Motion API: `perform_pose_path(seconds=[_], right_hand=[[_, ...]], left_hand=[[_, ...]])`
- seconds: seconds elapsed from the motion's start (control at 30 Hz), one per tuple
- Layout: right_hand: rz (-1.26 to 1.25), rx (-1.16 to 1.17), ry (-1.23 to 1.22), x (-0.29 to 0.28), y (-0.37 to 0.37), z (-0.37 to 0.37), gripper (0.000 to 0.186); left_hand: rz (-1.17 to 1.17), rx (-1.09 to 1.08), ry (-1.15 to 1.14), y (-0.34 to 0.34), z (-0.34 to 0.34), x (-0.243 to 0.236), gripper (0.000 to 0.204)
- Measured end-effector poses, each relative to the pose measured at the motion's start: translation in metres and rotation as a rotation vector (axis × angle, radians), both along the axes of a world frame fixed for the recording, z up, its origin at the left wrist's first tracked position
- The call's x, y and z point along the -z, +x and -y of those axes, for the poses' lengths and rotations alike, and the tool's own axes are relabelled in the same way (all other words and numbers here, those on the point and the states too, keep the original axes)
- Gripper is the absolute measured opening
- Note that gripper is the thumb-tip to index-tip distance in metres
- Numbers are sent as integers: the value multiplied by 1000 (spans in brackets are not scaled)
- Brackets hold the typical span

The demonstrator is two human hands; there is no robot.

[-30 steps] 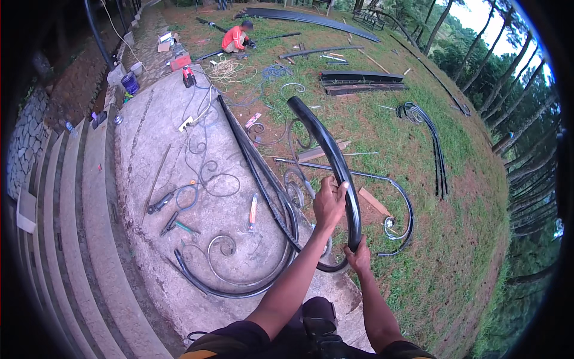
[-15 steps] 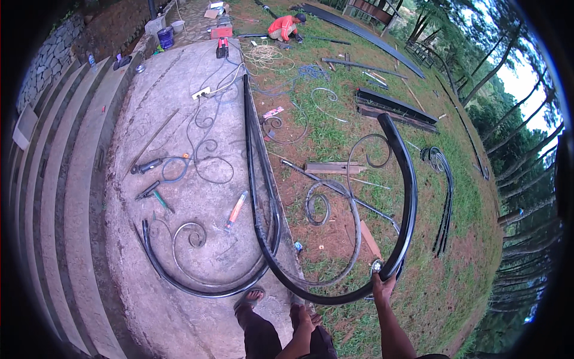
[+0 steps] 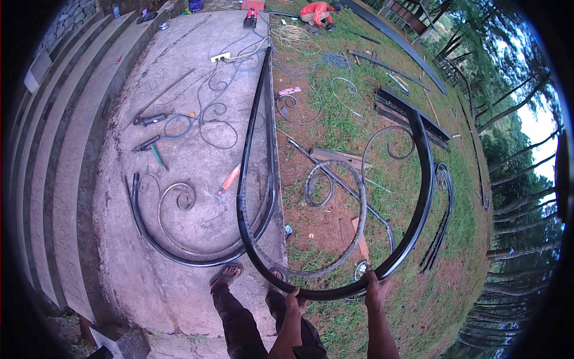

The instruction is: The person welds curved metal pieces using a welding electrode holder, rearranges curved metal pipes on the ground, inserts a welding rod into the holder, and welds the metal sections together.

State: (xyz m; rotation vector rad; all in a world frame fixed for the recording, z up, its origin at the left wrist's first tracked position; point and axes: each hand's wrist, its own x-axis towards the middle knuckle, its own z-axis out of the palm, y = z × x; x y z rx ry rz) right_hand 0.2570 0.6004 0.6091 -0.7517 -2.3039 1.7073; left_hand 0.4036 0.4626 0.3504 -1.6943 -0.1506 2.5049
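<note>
A large U-shaped black metal bar with grey scrollwork inside its curve spans the middle of the view. At the bottom of the bend, my left hand has its fingers over the bar. Farther right on the same curve, my right hand is closed round it. The bar's long left side reaches up along the edge of the concrete. On the left lies a second curved black bar with a scroll in it.
On the concrete lie an orange and white packet, a green-handled tool, a dark hand tool and a power strip with cables. Steps border the left. A black beam lies on grass; a person in red crouches beyond.
My left hand has come from beside my leg onto the bar. The bar's bend has shifted left, and my view has tilted down. My right hand still grips the bar.
</note>
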Motion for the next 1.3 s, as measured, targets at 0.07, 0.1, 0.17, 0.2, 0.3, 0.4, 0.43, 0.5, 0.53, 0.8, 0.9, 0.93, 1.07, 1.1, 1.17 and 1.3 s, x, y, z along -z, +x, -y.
perform_pose_path(seconds=[0.07, 0.1, 0.17, 0.2, 0.3, 0.4, 0.43, 0.5, 0.53, 0.8, 0.9, 0.93, 1.07, 1.1, 1.17, 1.3], right_hand=[[42, -5, -112, -6, -2, 0, 26], [70, -1, -139, -3, -2, -6, 25], [89, 30, -178, 5, 7, -13, 20], [126, 38, -232, 10, 11, -6, 17], [172, 43, -390, 59, 31, 25, 14], [212, 99, -478, 112, 60, 50, 12], [251, 126, -538, 122, 70, 69, 13], [317, 171, -626, 154, 87, 92, 16], [327, 177, -624, 169, 96, 104, 16], [414, 326, -804, 319, 165, 225, 12], [475, 291, -854, 368, 190, 248, 23], [497, 291, -855, 383, 192, 259, 23], [744, 332, -806, 444, 201, 289, 27], [758, 306, -832, 461, 204, 296, 27], [799, 297, -846, 503, 206, 288, 24], [825, 299, -937, 552, 210, 295, 20]], left_hand=[[31, 11, -75, 6, 15, -5, 15], [29, 78, -114, 9, 24, -7, 16], [35, 160, -208, 4, 40, -31, 17], [40, 150, -219, 9, 55, -31, 17], [70, 88, -247, 43, 107, 7, 21], [62, 121, -361, 54, 158, 21, 31], [83, 145, -411, 62, 179, 28, 36], [104, 214, -485, 74, 221, 49, 48], [151, 246, -519, 74, 238, 56, 49], [136, 297, -526, 111, 394, 143, 53], [186, 373, -567, 110, 433, 178, 51], [209, 405, -613, 113, 445, 188, 44], [223, 407, -631, 124, 485, 236, 59], [240, 370, -641, 128, 492, 247, 57], [232, 429, -657, 121, 497, 270, 56], [303, 539, -696, 120, 512, 297, 59]])
